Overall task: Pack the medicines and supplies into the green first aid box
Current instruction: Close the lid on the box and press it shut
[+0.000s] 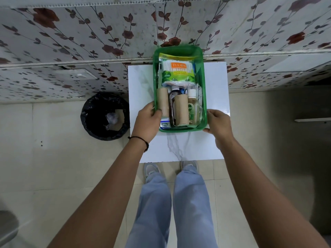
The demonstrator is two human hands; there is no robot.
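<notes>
The left hand (147,120) is gripping the near left wall of the green first aid box (204,90), its thumb lying inside against a brown paper roll (163,102); the right hand (219,125) is clasping the near right corner, fingers curling under the rim. The box is sitting lidless on a white table (217,83), its far end reaching toward the floral wall (89,42). Inside, a cotton swab packet (177,72) is occupying the far half, while a second roll (181,111), a dark bottle (172,104) and an antiseptic bottle (193,108) are filling the near half. A black-lined bin (105,116) is standing left of the table.
</notes>
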